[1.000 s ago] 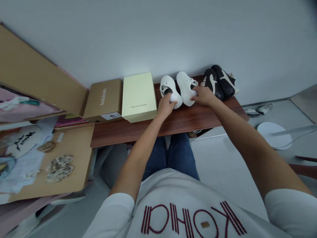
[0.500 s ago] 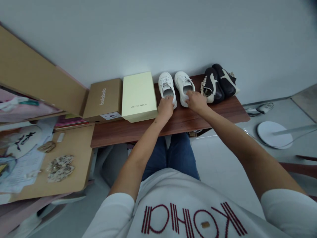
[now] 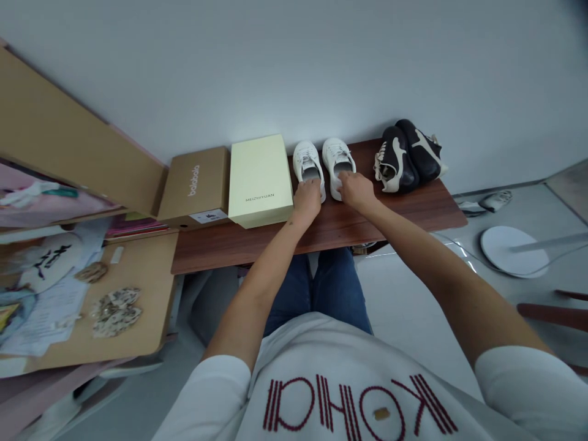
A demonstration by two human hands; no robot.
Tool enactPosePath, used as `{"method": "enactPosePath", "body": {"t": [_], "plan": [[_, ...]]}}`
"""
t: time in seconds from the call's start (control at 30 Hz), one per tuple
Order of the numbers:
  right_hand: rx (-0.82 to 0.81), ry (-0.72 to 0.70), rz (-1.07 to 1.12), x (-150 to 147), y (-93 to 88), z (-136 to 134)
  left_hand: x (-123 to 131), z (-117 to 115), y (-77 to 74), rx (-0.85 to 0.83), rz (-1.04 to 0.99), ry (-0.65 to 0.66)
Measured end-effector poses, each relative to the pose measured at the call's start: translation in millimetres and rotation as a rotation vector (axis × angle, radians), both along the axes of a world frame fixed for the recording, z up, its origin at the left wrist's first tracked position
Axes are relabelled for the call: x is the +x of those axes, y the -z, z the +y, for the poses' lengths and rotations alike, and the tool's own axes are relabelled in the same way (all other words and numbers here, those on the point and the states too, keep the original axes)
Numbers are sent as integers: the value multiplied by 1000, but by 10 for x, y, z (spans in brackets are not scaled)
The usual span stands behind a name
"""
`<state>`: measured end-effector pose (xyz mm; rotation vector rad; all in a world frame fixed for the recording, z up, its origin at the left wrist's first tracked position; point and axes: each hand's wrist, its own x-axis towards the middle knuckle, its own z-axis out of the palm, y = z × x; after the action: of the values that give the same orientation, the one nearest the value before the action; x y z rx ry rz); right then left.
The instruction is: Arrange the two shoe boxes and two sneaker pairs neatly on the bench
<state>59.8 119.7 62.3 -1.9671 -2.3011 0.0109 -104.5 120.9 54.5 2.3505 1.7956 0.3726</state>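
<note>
Pale grey wall point(image 3: 275, 67) runs behind a long, shiny, red-brown wooden counter point(image 3: 331, 229). On it, two white lace-up sneakers sit side by side with a thin gap between them, toes to the wall and heels to the person. They are near the middle of the counter.

Both arms reach out from short white sleeves and slant in, so the hands end up near each other. The wrists are over the wood, and the backs of the hands face up. The left hand point(image 3: 307, 199) holds the heel of the left white sneaker point(image 3: 305, 153). The right hand point(image 3: 356, 190) holds the heel of the right white sneaker point(image 3: 337, 153), with its thumb side toward the left hand. Some fingertips are hidden.

Just left of the left sneaker is a pale yellow-green box point(image 3: 260, 177), so that side is tight. A brown cardboard box point(image 3: 195, 184) is next to it. The wall is close past the toes. Over on the right, a strip of wood shows between the right sneaker and a pair of dark shoes with cream marks point(image 3: 404, 159), near the counter's right end. More wood shows along the front edge, under the arms.
</note>
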Motion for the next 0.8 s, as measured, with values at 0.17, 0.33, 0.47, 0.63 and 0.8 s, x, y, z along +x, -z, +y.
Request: {"method": "enactPosePath", "body": {"t": [0.17, 0.33, 0.47, 0.63, 0.8], "plan": [[-21, -9, -17, -23, -10, 13, -17, 16, 19, -7, -26, 16], [-43, 2, -8, -41, -3, 21, -4, 23, 45, 1, -3, 28], [-43, -1, -17, -46, 3, 25, 4, 16, 31, -22, 33, 36], [-48, -7, -17, -42, -1, 30, 24, 14, -9, -50, 50, 24], [-47, 5, -29, -47, -9, 25, 48, -10, -39, -73, 34, -3]]}}
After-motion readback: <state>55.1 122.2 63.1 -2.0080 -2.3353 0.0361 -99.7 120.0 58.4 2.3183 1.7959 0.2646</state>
